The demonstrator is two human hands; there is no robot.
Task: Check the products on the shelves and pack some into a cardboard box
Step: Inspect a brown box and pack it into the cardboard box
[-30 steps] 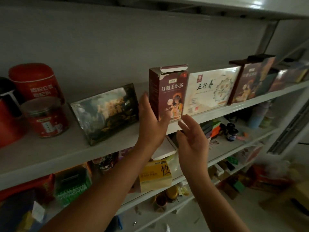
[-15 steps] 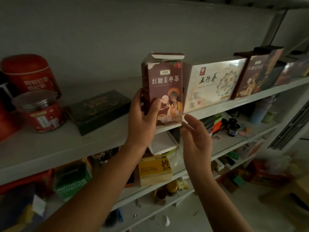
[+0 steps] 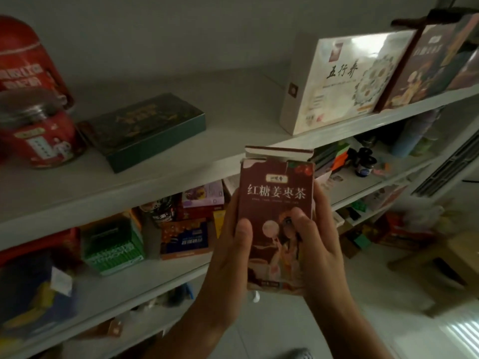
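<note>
Fingers of both my hands are curled round the red-brown tea box. My left hand wraps its left edge with the thumb on the front face, and my right hand mirrors that on the right edge. The largest thing about them is the upper shelf, up and to the left of my fingers. A second ago the tea box stood at that shelf's front lip with only my left fingers on it. Now it is off the shelf and down in front of me, upright, label facing me, top flap standing open. I read that as the checking step: product lifted and in view, not yet packed. Above and to the right of my fingers stands the wide white gift box, with a dark box against its far side. Up and to the left lies the flat green box, which was tipping a second ago and now lies flat. Further left are the red tins. Behind my fingers the lower shelf is crowded with cartons. I judge the free room to be toward me and downward, over the bare floor. I cannot make out a cardboard packing box from here.
</note>
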